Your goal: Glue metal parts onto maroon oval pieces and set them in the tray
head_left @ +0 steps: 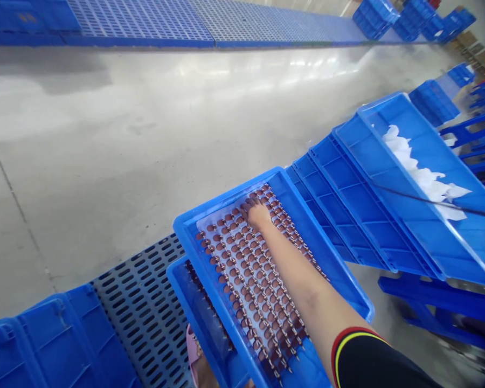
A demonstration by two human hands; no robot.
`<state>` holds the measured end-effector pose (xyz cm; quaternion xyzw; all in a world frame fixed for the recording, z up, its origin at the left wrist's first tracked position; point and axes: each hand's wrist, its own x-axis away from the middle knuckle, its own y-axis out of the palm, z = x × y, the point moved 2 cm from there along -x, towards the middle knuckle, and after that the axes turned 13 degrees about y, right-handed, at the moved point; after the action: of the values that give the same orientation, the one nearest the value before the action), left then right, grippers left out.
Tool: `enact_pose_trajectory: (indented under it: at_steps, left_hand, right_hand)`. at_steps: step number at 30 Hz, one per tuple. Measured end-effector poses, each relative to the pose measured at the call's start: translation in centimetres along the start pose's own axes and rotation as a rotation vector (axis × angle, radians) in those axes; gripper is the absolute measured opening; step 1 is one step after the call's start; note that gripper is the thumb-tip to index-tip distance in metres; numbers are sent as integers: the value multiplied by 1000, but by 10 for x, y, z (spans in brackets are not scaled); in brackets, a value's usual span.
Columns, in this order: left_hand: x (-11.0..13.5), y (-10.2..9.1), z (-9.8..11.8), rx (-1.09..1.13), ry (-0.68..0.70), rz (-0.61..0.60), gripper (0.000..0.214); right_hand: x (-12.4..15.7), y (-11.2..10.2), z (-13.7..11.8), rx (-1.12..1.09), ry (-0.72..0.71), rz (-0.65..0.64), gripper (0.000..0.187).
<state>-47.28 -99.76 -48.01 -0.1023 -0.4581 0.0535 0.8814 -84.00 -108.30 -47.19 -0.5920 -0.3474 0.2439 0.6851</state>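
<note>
My right hand (255, 213) reaches from the lower right into a shallow blue tray (186, 231). Its fingers are bent down among the far rows of small copper-brown metal parts (246, 258), and what they grip is hidden. Each part has a rounded flat end, and the parts lie in long lines with thin metal pieces between them. A whitish sheet (204, 222) shows under the parts at the far left corner. Under this tray, offset to the left, sits another blue tray (181, 280) with similar dark parts along it. My left hand is out of view.
Leaning stacked blue trays (347, 199) stand at the right, the top one holding white crumpled paper (420, 172). A slotted grey-blue pallet (145, 312), blue crates (44, 345) and a foot in a pink slipper (193, 350) are below left. Blue pallets (145, 21) line the far floor.
</note>
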Motion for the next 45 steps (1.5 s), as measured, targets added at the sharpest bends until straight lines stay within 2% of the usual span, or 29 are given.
enact_pose_trajectory:
  at_steps: [8, 15, 23, 30, 35, 41, 45]
  left_hand:
    - [1, 0, -1, 58, -6, -16, 26]
    - [-3, 16, 4, 96, -20, -10, 29]
    - [-4, 15, -4, 56, -70, -36, 22]
    - [-2, 17, 3, -19, -85, -28, 24]
    - [0, 15, 6, -60, -41, -28, 24]
    - [-1, 10, 6, -78, 9, -9, 27]
    - [-1, 14, 4, -81, -4, -8, 26]
  right_hand:
    - [-15, -3, 6, 47, -29, -28, 28]
    - [-34, -10, 29, 88, 15, -22, 28]
    - [-32, -8, 46, 95, 21, -54, 27]
    - [-31, -18, 46, 57, -1, -43, 29]
    - [-23, -22, 35, 31, -51, -78, 27]
    - [2, -11, 19, 10, 16, -141, 28]
    - [13, -4, 15, 10, 77, -206, 31]
